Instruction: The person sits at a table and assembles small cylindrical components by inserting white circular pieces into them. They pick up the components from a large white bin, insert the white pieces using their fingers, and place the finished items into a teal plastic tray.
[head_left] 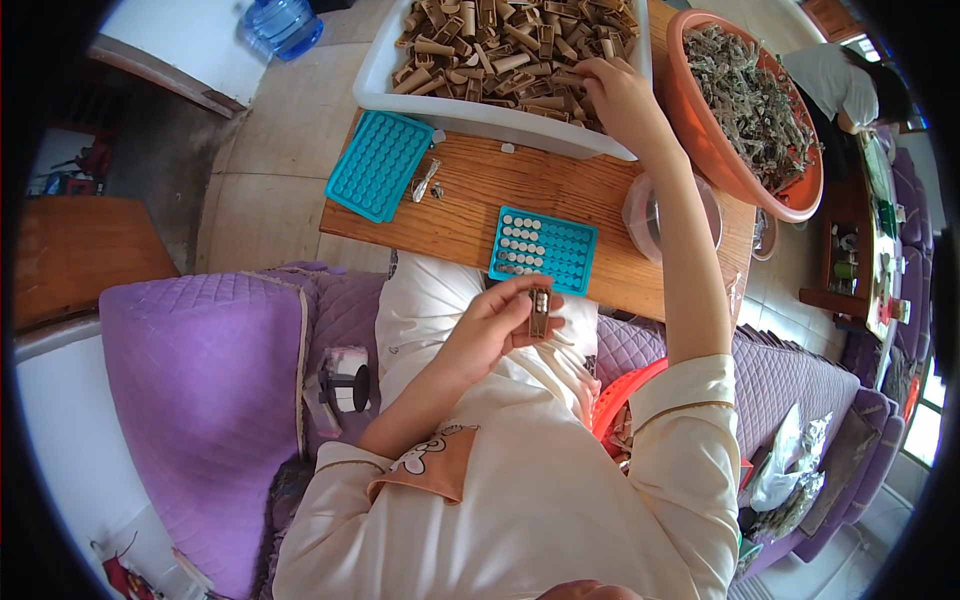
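Observation:
My left hand (492,325) is closed around a small brown plastic case (540,312), held upright above my lap. Small white round pieces show in a row inside it. Just beyond it, a teal tray (575,252) with round pockets lies at the table edge, white discs filling pockets on its left side. My right hand (622,98) reaches over the near right rim of a white tub (500,127) heaped with brown plastic casings (510,62). Its fingers are bent together among the casings; whatever they pinch is too small to make out.
A second teal tray (372,165) lies at the wooden table's left (460,190). An orange basin (683,75) of dried plant-like material stands right of the tub, a clear round container (643,215) nearer. A red basket (612,402) sits beside me on the purple sofa (200,400). Another person (835,85) is at far right.

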